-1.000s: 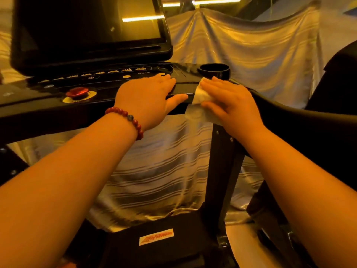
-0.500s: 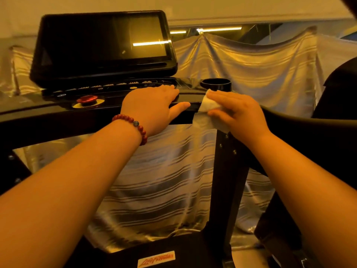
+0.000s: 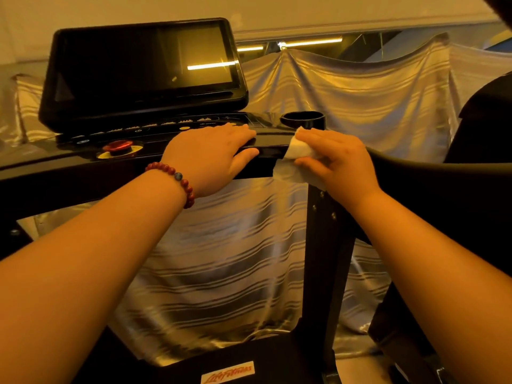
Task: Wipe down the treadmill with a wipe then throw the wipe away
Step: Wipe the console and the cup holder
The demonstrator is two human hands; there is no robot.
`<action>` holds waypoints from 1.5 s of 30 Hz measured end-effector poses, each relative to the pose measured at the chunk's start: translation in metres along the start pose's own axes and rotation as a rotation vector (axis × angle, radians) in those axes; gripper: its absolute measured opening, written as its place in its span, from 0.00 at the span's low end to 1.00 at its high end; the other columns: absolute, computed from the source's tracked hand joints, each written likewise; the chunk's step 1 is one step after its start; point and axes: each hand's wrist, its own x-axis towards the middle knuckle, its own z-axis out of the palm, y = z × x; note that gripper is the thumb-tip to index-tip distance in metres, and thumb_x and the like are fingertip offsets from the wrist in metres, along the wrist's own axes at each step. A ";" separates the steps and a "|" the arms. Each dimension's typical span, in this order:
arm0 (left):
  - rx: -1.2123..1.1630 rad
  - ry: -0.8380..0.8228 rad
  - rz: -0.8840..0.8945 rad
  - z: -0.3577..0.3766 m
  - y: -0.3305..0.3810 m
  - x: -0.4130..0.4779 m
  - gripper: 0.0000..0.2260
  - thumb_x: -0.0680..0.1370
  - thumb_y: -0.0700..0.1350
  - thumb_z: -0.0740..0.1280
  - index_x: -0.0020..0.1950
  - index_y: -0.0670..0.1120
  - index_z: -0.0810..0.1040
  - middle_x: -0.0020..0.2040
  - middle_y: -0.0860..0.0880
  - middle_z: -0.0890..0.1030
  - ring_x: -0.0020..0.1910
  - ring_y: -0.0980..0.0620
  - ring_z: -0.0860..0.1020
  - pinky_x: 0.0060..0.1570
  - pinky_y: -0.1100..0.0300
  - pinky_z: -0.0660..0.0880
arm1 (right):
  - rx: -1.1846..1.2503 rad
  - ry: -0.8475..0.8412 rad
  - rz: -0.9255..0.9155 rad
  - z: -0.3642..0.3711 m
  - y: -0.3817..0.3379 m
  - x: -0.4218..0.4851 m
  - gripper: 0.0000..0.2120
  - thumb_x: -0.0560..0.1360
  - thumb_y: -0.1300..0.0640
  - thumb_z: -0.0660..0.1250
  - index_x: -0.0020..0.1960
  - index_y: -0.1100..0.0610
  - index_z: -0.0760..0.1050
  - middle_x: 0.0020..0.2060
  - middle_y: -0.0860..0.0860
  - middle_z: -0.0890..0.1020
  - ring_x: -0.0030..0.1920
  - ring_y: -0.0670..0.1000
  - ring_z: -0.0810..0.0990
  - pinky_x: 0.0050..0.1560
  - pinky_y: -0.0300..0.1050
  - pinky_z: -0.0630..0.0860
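Hardly anything moved between your hands in the last second: what shifted was your head, which tipped up so that the whole dark screen (image 3: 144, 70) came into view and the logo label slid to the 6 o'clock edge. Your right hand (image 3: 340, 159) kept the wipe (image 3: 297, 151) on the same stretch of the treadmill (image 3: 83, 173), on the front bar of the console where it met the upright post (image 3: 324, 259). That put the wipe just at 6 o'clock of the cup holder (image 3: 303, 119). Your right fingers (image 3: 318, 137) lay over the top of the bunched wipe with the thumb tucked beneath, pinching it and pressing it onto the bar, while a loose corner hung down off the edge. That hold probably let you rub the rim without the wipe slipping off. Your left hand (image 3: 210, 156) sat at 9 o'clock of the wipe, close beside it but not touching. It held nothing, its fingers straight and flat on the console edge and its thumb along the front. It looked like a brace to steady you while the other hand scrubbed. At 9 o'clock of that hand sat the red stop button (image 3: 119, 146), untouched. Wiping appeared to be mid-way, and the throw-away was not yet begun.
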 end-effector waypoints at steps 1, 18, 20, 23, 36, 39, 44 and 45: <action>-0.009 -0.033 0.024 -0.002 -0.001 -0.001 0.22 0.83 0.57 0.49 0.75 0.53 0.63 0.71 0.50 0.70 0.65 0.48 0.73 0.56 0.50 0.73 | -0.025 -0.005 -0.026 0.003 -0.007 0.003 0.21 0.75 0.46 0.64 0.62 0.56 0.79 0.56 0.54 0.83 0.56 0.55 0.81 0.55 0.52 0.77; 0.057 0.009 -0.091 0.000 -0.029 -0.033 0.23 0.82 0.58 0.47 0.77 0.54 0.59 0.76 0.53 0.63 0.73 0.51 0.64 0.55 0.53 0.74 | -0.104 -0.101 -0.127 0.023 -0.046 0.021 0.19 0.77 0.46 0.63 0.65 0.52 0.77 0.59 0.52 0.82 0.58 0.55 0.80 0.55 0.53 0.74; 0.053 0.005 -0.100 0.000 -0.029 -0.034 0.23 0.82 0.57 0.47 0.76 0.54 0.60 0.76 0.53 0.63 0.73 0.51 0.64 0.56 0.53 0.74 | -0.085 -0.095 -0.132 0.023 -0.042 0.020 0.18 0.77 0.48 0.63 0.66 0.52 0.76 0.59 0.52 0.82 0.58 0.56 0.80 0.55 0.53 0.74; 0.030 0.016 -0.101 -0.001 -0.027 -0.035 0.22 0.83 0.57 0.48 0.76 0.54 0.61 0.76 0.53 0.64 0.74 0.51 0.64 0.58 0.52 0.73 | -0.034 -0.044 -0.057 0.010 -0.026 0.009 0.18 0.77 0.50 0.64 0.65 0.53 0.77 0.59 0.53 0.82 0.59 0.55 0.80 0.57 0.53 0.76; 0.022 0.038 -0.102 -0.002 -0.025 -0.037 0.22 0.83 0.55 0.49 0.76 0.53 0.62 0.74 0.52 0.66 0.72 0.50 0.66 0.58 0.52 0.73 | -0.051 -0.042 -0.099 0.025 -0.041 0.017 0.17 0.78 0.50 0.63 0.66 0.52 0.77 0.59 0.51 0.82 0.58 0.55 0.80 0.57 0.53 0.75; 0.014 0.030 -0.100 -0.003 -0.025 -0.038 0.22 0.83 0.55 0.48 0.76 0.53 0.61 0.76 0.53 0.64 0.74 0.51 0.63 0.59 0.52 0.72 | -0.060 0.016 -0.060 0.022 -0.033 0.010 0.16 0.77 0.52 0.66 0.65 0.52 0.77 0.58 0.52 0.82 0.58 0.56 0.81 0.56 0.52 0.74; 0.013 0.047 -0.099 -0.003 -0.024 -0.038 0.21 0.83 0.54 0.50 0.76 0.52 0.62 0.75 0.52 0.66 0.73 0.50 0.65 0.60 0.52 0.72 | -0.126 0.043 -0.118 0.038 -0.065 0.017 0.17 0.76 0.50 0.62 0.61 0.52 0.80 0.56 0.51 0.83 0.56 0.55 0.81 0.52 0.47 0.70; 0.013 0.050 -0.098 -0.002 -0.024 -0.038 0.21 0.83 0.54 0.50 0.76 0.52 0.62 0.74 0.52 0.67 0.73 0.50 0.66 0.59 0.52 0.72 | -0.131 0.036 -0.134 0.041 -0.069 0.020 0.17 0.76 0.49 0.61 0.61 0.52 0.80 0.56 0.51 0.83 0.56 0.55 0.82 0.52 0.49 0.71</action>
